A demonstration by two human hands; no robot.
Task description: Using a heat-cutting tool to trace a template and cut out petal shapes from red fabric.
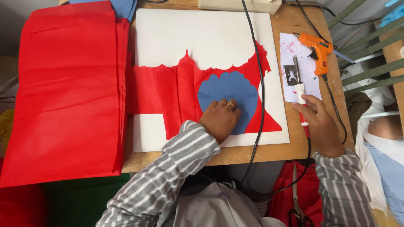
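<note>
Centre frame, left hand [219, 120] pressed flat, fingers together, on a blue scalloped cutout [229, 94] over red fabric [168, 98] on a white board [210, 33]; right hand [320, 122], fingers clamped on a red-handled soldering iron [299, 90], centre right; orange glue gun [317, 50] upper right.

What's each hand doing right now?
Left hand: empty, pressing flat on the blue scalloped fabric piece.
Right hand: closed around the red-and-white-handled hot cutting tool.
</note>
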